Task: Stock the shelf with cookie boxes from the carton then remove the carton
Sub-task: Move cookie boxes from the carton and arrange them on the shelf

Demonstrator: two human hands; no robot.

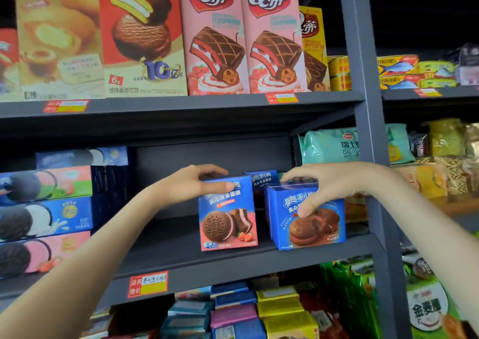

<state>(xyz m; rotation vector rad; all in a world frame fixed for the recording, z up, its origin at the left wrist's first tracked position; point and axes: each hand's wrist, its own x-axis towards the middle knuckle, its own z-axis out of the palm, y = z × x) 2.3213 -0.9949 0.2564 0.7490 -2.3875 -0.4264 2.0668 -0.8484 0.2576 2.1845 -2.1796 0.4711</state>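
Two blue cookie boxes stand upright on the dark middle shelf (181, 255). My left hand (197, 183) grips the top of the strawberry cookie box (228, 224), thumb on its front. My right hand (329, 183) grips the top of the chocolate cookie box (308, 224) beside it, thumb pressed on its front face. A third blue cookie box (261, 179) stands behind the two, mostly hidden. No carton is in view.
Flat blue and pink cookie boxes (46, 217) are stacked at the shelf's left. Tall pie boxes (215, 35) fill the shelf above. A grey upright post (373, 157) bounds the shelf on the right, with bagged snacks (329, 145) beyond. Small packets (233, 312) lie below.
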